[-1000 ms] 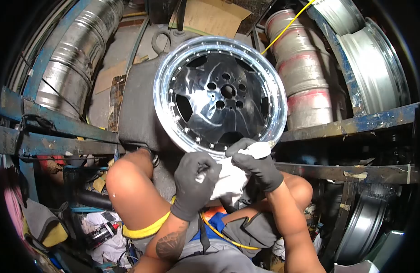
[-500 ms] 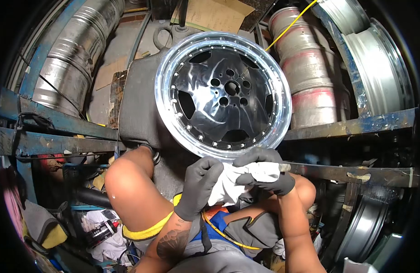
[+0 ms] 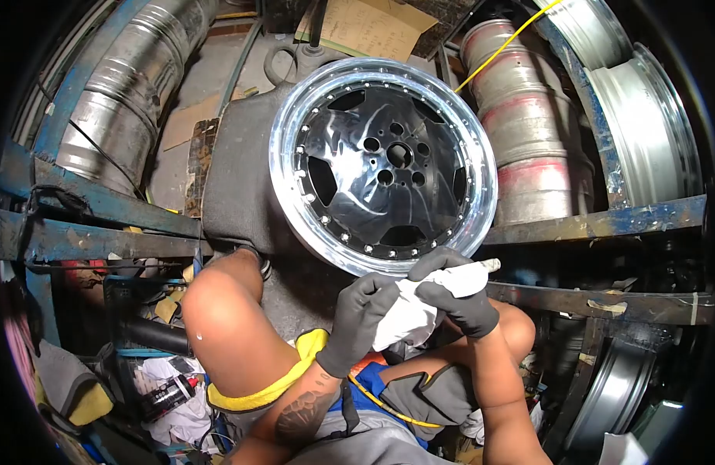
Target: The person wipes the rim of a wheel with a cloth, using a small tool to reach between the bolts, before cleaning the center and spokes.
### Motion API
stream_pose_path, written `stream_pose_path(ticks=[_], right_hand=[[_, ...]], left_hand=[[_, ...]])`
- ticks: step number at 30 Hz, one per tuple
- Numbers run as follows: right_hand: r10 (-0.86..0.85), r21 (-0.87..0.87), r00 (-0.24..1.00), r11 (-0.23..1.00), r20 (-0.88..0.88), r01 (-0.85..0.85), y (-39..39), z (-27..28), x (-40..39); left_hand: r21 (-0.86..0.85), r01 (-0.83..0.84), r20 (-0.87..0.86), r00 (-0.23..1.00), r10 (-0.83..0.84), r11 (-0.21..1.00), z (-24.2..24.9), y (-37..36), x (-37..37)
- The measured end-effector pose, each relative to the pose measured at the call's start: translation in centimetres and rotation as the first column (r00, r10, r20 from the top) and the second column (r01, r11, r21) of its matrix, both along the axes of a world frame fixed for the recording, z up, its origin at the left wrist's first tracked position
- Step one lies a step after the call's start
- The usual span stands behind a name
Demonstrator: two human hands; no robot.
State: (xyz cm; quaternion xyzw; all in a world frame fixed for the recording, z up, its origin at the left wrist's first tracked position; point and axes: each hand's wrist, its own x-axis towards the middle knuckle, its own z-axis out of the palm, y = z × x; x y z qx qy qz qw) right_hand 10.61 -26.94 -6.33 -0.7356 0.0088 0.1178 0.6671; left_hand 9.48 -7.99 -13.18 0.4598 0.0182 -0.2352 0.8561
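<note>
Both my hands wear dark grey gloves and are just in front of the wheel rim (image 3: 350,201), which has a black centre and a polished lip ringed with small bolts. A white cloth (image 3: 404,322) is bunched between them. Curled fingers of my left hand (image 3: 359,316) pinch the cloth's left edge. My right hand (image 3: 460,298) is closed around the cloth where it wraps something slim, and a pale grey tip (image 3: 493,265) pokes out at the upper right. The rest of that slim thing is hidden in the cloth.
The wheel lies on a dark padded surface (image 3: 237,178). Stacked metal barrels (image 3: 113,116) line the left rack, with more barrels (image 3: 524,124) and rims (image 3: 644,116) at right. A yellow hose (image 3: 505,46) runs past the wheel. Rags and a bottle (image 3: 168,395) lie lower left.
Both hands have shifted slightly, the left to the right and downward. The cloth is drawn tighter along the slim thing, whose tip now points more upward. The whole view has shifted a little.
</note>
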Motion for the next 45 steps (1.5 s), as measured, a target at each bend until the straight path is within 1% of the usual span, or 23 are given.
stream_pose_path(ticks=[1,2,3,5,7,8,10,11,15,16,18,19,20,23,24,27,28,31,34,37,40,43,45], right_hand=[[0.040,-0.035,0.995,0.998,-0.088,-0.044,-0.1,0.9,0.1],[0.073,-0.082,0.994,0.993,-0.080,-0.079,0.0,1.3,0.6],[0.125,-0.137,0.991,0.982,-0.035,-0.129,-0.2,1.0,1.0],[0.228,-0.242,0.972,0.948,0.060,-0.208,-0.6,0.7,1.9],[0.180,-0.240,0.978,0.959,0.110,-0.149,0.2,0.9,2.2],[0.177,-0.240,0.983,0.957,0.046,-0.161,0.0,0.9,2.2],[0.166,-0.231,0.982,0.955,-0.092,-0.183,-0.1,1.1,1.5],[0.160,-0.255,0.985,0.951,-0.067,-0.172,0.0,1.0,1.5],[0.120,-0.304,0.991,0.948,0.059,-0.097,-0.1,-0.4,1.6],[0.102,-0.309,0.992,0.948,0.077,-0.073,0.0,-0.7,1.9],[0.068,-0.254,0.996,0.966,0.060,-0.051,0.2,-0.7,2.2],[0.075,-0.278,0.997,0.958,0.030,-0.064,0.2,-1.0,2.5],[0.082,-0.301,0.997,0.950,-0.002,-0.079,0.1,-1.6,2.8],[0.091,-0.315,0.996,0.945,-0.010,-0.090,0.3,-2.5,3.5],[0.110,-0.352,0.994,0.931,0.009,-0.099,0.2,-2.9,3.7],[0.099,-0.388,0.995,0.918,0.008,-0.088,0.5,-4.0,4.4],[0.085,-0.394,0.996,0.915,-0.008,-0.082,0.7,-4.4,4.6],[0.074,-0.397,0.996,0.913,-0.058,-0.091,0.9,-5.3,5.1],[0.058,-0.371,0.993,0.924,-0.108,-0.094,1.0,-5.3,5.4],[0.065,-0.405,0.996,0.910,-0.068,-0.087,1.1,-5.7,5.7],[0.045,-0.399,0.995,0.914,-0.094,-0.079,1.6,-5.7,5.6],[0.069,-0.438,0.997,0.896,-0.028,-0.075,1.8,-5.5,5.3],[0.059,-0.418,0.998,0.907,0.016,-0.047,2.1,-5.5,5.6]], left_hand=[[-0.059,-0.021,-0.057,0.998,0.017,0.998,-0.2,-0.2,-0.2],[-0.116,-0.040,-0.111,0.993,0.027,0.992,-0.3,-0.6,-0.3],[-0.171,-0.059,-0.167,0.985,0.030,0.983,-0.3,-0.9,-0.3],[-0.204,0.001,-0.214,0.976,-0.046,0.979,0.0,-0.9,-0.2],[-0.258,0.032,-0.246,0.964,-0.097,0.966,0.7,-1.1,0.3],[-0.294,0.078,-0.241,0.958,-0.153,0.953,-0.5,-1.1,0.4],[-0.417,0.050,-0.362,0.907,-0.217,0.908,-1.0,-1.7,0.2],[-0.473,0.027,-0.413,0.876,-0.248,0.880,-1.0,-1.9,0.3],[-0.330,0.028,-0.403,0.900,-0.167,0.944,-1.5,-2.4,0.2],[-0.366,0.033,-0.369,0.912,-0.178,0.930,-1.6,-2.5,0.3],[-0.601,-0.073,-0.452,0.852,-0.264,0.796,-2.8,-3.0,-0.5],[-0.696,-0.133,-0.478,0.819,-0.318,0.705,-2.2,-3.3,-0.1],[-0.523,-0.161,-0.562,0.803,-0.197,0.837,-0.6,-3.6,-0.2],[-0.567,-0.159,-0.476,0.864,-0.163,0.808,-0.5,-4.6,0.1],[-0.570,-0.192,-0.520,0.837,-0.170,0.799,-0.5,-4.7,0.2],[-0.765,-0.159,-0.453,0.821,-0.346,0.624,-4.1,-4.1,-1.1],[-0.663,-0.108,-0.505,0.794,-0.337,0.741,-3.4,-3.4,-1.2],[-0.574,-0.141,-0.594,0.749,-0.292,0.807,-2.8,-3.4,-1.0],[-0.626,-0.193,-0.611,0.723,-0.321,0.755,-2.9,-3.5,-0.7],[-0.667,-0.195,-0.559,0.769,-0.310,0.719,-3.1,-3.7,-0.8],[-0.582,-0.080,-0.549,0.773,-0.318,0.809,-2.8,-3.1,-0.6],[-0.521,-0.092,-0.566,0.781,-0.263,0.849,-3.1,-3.9,-0.9],[-0.568,-0.132,-0.547,0.798,-0.253,0.812,-3.7,-4.3,-1.0]])
